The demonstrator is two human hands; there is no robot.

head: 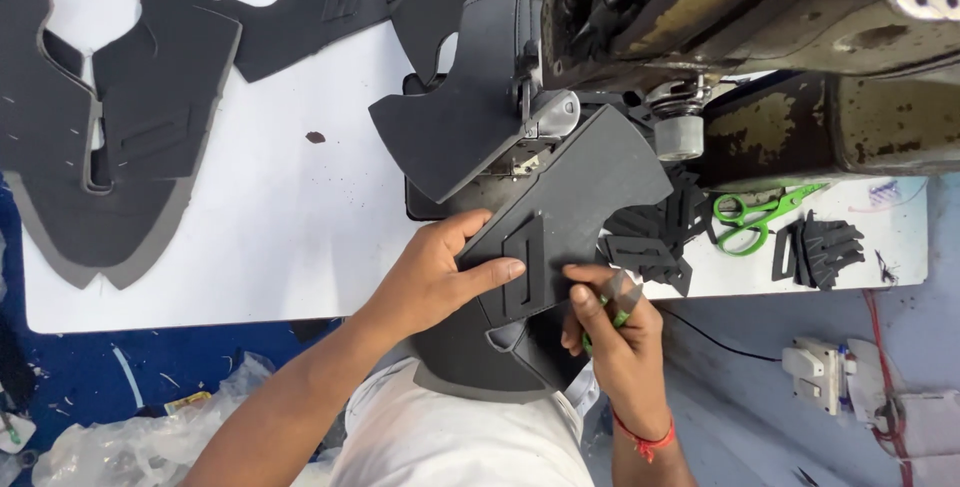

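Pinched in R hand [622, 332]: small green-handled snips [618, 299], fist closed on them. L hand [440, 272] flat, fingers spread, pressing dark grey panel [570, 207] at table [250, 247] edge under sewing machine [740, 7]. Panel looked thin, floppy, light; hold near stitched patch. Room open left; scissors [755, 217], cut pieces [110, 117] farther off.
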